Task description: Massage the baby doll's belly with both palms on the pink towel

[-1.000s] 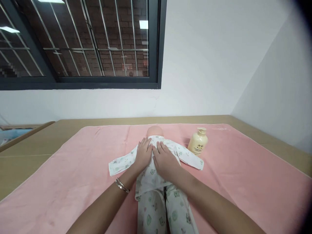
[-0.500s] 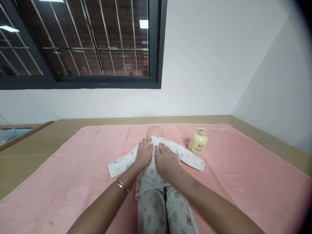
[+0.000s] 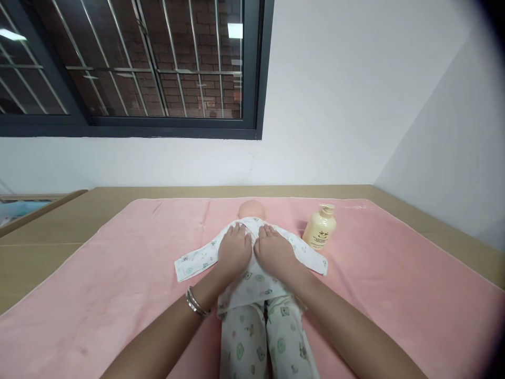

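Observation:
A baby doll lies on its back, its bare round head (image 3: pixel 252 209) pointing away from me. It wears a white printed top (image 3: pixel 252 289), with the sleeves spread to both sides, and matching trousers (image 3: pixel 243 337). My left hand (image 3: pixel 235 250) rests on the left of the doll's chest, fingers extended forward over the cloth. On the other side of the chest lies my right hand (image 3: pixel 274 251), palm down with its fingers also stretched out. The thumbs are close together near the middle. Two thin silver bangles (image 3: pixel 195 302) circle my left wrist. Neither hand grips anything.
A pale yellow pump bottle (image 3: pixel 320 229) stands beyond the doll's right-side sleeve. Under everything is a pink sheet (image 3: pixel 130 295) on a tan padded surface (image 3: pixel 43 247). Behind rise a white wall (image 3: pixel 323 105) and a dark-framed barred window (image 3: pixel 173 129).
Both hands have shifted slightly outward across the doll's upper chest, and the fingers look somewhat more bent. The view has tilted down a little. The bottle stays in place.

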